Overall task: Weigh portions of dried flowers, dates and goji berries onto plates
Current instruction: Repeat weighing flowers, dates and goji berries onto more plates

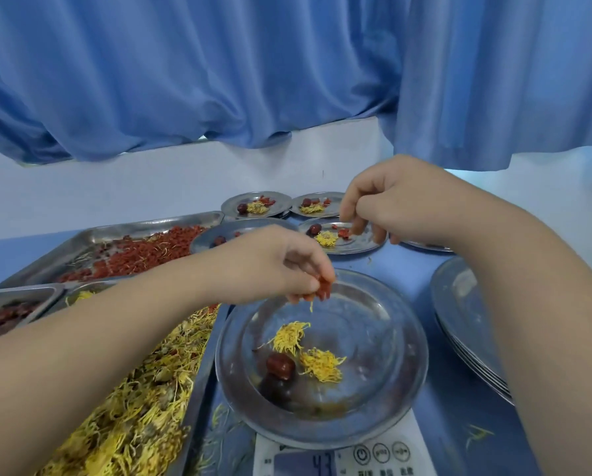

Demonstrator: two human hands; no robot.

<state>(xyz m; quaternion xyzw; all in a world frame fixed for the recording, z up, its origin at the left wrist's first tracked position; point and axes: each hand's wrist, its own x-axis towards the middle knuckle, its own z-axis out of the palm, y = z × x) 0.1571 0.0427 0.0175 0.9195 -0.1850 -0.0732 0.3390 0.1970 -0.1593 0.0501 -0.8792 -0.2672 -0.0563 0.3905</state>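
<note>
A steel plate rests on a white digital scale whose display reads 43. On it lie two tufts of yellow dried flowers and a dark red date. My left hand hovers over the plate's far rim, fingers pinched on a cluster of red goji berries with one yellow petal hanging. My right hand is farther back over a filled plate, fingertips together by goji berries there; what it pinches is hidden.
At left sit trays of goji berries, dried flowers and dates. Three more filled plates stand at the back. A stack of bare plates is at right. Blue curtains hang behind.
</note>
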